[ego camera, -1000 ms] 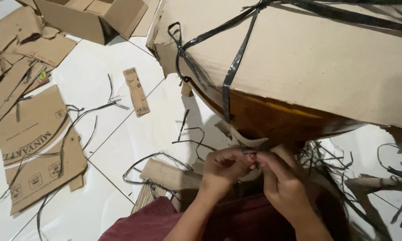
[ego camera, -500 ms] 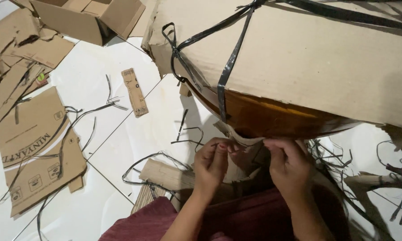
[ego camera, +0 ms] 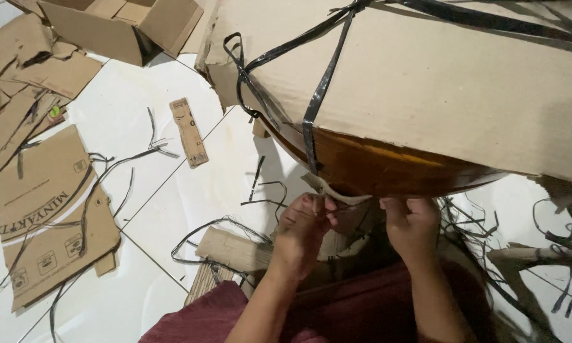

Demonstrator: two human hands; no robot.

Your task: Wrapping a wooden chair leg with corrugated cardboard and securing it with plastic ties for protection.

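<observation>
A large round brown wooden piece (ego camera: 387, 168) is wrapped in cardboard (ego camera: 425, 82) and tied with black plastic string (ego camera: 314, 108). My left hand (ego camera: 305, 222) pinches a thin black string at the lower edge of the wrapping, just under the wood rim. My right hand (ego camera: 413, 225) grips the same lower edge a little to the right, fingers curled under the rim; whether it holds string or cardboard is hidden. A torn cardboard flap (ego camera: 327, 189) curls out between the hands.
Torn cardboard sheets (ego camera: 44, 209) and an open cardboard box (ego camera: 124, 25) lie on the white tiled floor at the left. A narrow cardboard strip (ego camera: 188, 132) and loose black strings (ego camera: 127, 159) are scattered about. More tangled strings (ego camera: 552, 254) lie at the right. A maroon cloth (ego camera: 336, 311) covers my lap.
My hands were together pinching a string under the rim; they have moved apart, the left staying near the flap and the right shifting right along the edge.
</observation>
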